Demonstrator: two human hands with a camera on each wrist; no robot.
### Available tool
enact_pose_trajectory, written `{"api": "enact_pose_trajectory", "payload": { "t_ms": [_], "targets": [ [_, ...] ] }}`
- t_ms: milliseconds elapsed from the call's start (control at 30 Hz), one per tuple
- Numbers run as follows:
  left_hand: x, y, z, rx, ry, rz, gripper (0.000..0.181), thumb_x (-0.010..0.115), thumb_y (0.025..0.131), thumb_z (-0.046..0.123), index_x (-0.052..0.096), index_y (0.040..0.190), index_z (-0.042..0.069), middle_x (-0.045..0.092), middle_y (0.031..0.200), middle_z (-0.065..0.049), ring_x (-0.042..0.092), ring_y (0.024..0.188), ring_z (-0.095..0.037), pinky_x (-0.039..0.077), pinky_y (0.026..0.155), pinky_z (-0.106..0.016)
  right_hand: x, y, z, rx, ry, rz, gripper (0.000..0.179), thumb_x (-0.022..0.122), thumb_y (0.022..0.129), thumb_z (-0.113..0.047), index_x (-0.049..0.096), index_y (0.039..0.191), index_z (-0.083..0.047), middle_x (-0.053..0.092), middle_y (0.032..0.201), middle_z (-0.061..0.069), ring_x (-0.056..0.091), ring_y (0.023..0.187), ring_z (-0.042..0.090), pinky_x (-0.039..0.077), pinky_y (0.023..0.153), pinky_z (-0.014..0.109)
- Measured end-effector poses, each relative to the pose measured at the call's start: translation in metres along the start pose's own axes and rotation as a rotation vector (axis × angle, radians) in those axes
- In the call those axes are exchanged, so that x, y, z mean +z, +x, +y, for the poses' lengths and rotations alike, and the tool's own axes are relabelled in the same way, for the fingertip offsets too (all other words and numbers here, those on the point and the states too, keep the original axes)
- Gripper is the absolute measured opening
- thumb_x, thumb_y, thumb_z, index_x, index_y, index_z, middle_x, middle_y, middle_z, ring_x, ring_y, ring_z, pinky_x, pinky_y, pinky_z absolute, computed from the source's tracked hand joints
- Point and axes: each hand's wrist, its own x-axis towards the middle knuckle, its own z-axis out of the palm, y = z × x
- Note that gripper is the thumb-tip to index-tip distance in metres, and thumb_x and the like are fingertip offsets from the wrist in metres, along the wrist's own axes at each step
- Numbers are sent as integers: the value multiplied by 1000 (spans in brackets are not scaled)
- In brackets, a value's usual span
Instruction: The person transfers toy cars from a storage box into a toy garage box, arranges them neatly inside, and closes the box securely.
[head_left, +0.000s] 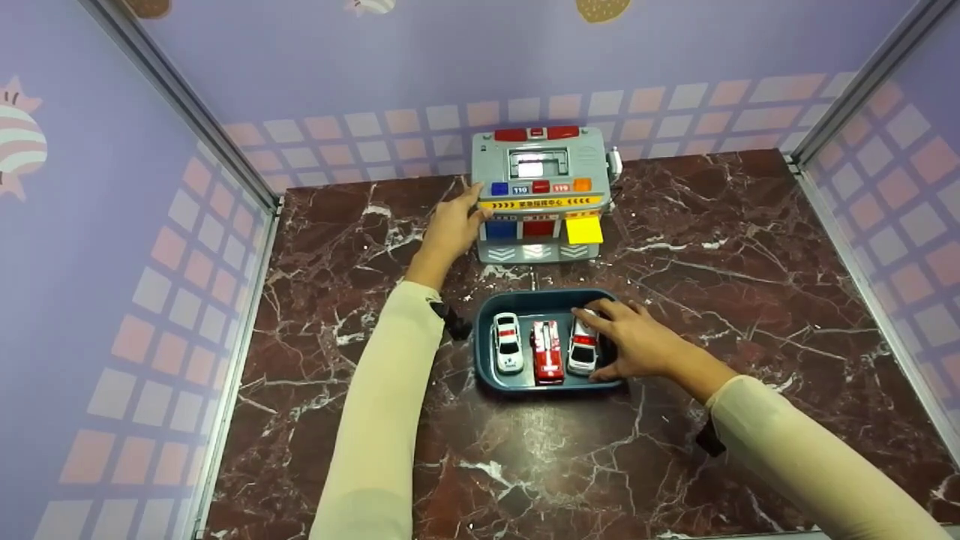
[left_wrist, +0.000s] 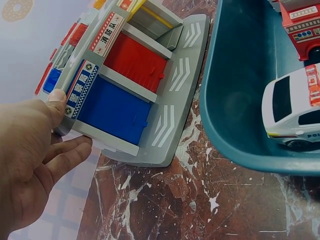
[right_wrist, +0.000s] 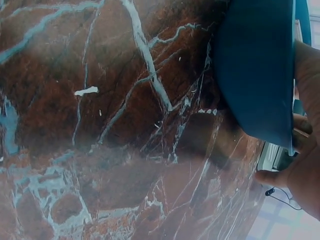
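A grey toy rescue station (head_left: 540, 202) with blue and red garage doors stands at the back of the table. My left hand (head_left: 452, 226) holds its front left corner, with one fingertip on the roof edge and other fingers below it in the left wrist view. In front sits a dark teal tray (head_left: 536, 388) with three toy vehicles: a white police car (head_left: 508, 345), a red fire truck (head_left: 547, 352) and a white car with a red roof light (head_left: 583, 354). My right hand (head_left: 637, 341) reaches over the tray's right rim and grips that white car, thumb at its front, fingers toward its rear.
A yellow flap (head_left: 584, 230) juts out at the station's right bay. A white part (head_left: 615, 163) hangs on its right side, with a thin dark cord in the right wrist view. Purple patterned panels (head_left: 420, 67) enclose the dark red marbled table (head_left: 360, 420).
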Motion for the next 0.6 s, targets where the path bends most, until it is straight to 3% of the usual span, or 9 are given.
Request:
{"api": "enact_pose_trajectory", "payload": {
  "t_ms": [233,600],
  "targets": [
    [0,0,1,-8,-1,3,64,63,112,39,45,170,20,49,171,-8,52,157,-35,40,133,-47,1,1,-1,39,8,-10,106,97,81,-52,48,168,-15,53,161,22,56,147,43,33,119,88],
    [1,-1,0,-9,-15,14,63,64,112,38,47,170,21,51,171,-6,54,156,-35,42,132,-49,2,1,1,33,45,-19,111,99,80,-37,41,171,-11,49,163,23,60,144,42,35,117,89]
  ]
}}
